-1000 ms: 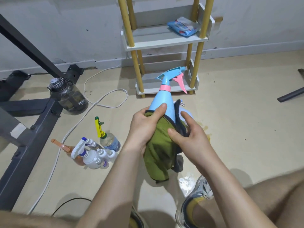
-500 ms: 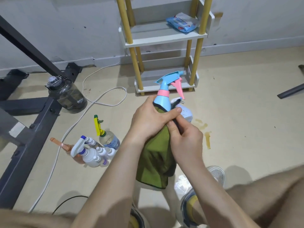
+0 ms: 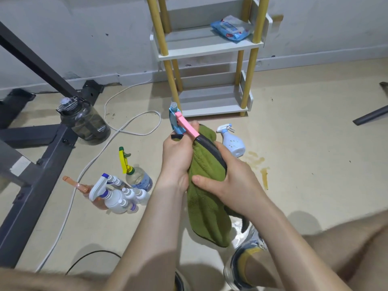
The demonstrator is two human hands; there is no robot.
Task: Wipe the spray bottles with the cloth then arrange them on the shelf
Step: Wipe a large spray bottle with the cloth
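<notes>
Finds the blue spray bottle point(image 3: 176, 120) swung round since half a second ago, with its nozzle now aimed left and its pink trigger point(image 3: 187, 125) uppermost. Finds the right hand point(image 3: 233, 179) slid lower down the wrapped body.

Locates the bottle in the air in front of the shelf point(image 3: 210, 46), short of its bottom tier. Notes the green cloth point(image 3: 206, 185) covering the whole body, tail hanging down.

Records the left hand point(image 3: 178, 156) clamped round the neck just under the trigger. Records the right hand clamped round the cloth-covered body, thumb laid across the front.

Notes a white spray bottle point(image 3: 233, 141) upright on the floor in front of the shelf, near its right front post. Notes a cluster of bottles point(image 3: 117, 194) on the floor well in front and left of the shelf. Notes a wipes pack point(image 3: 231, 28) on the shelf's upper tier.
</notes>
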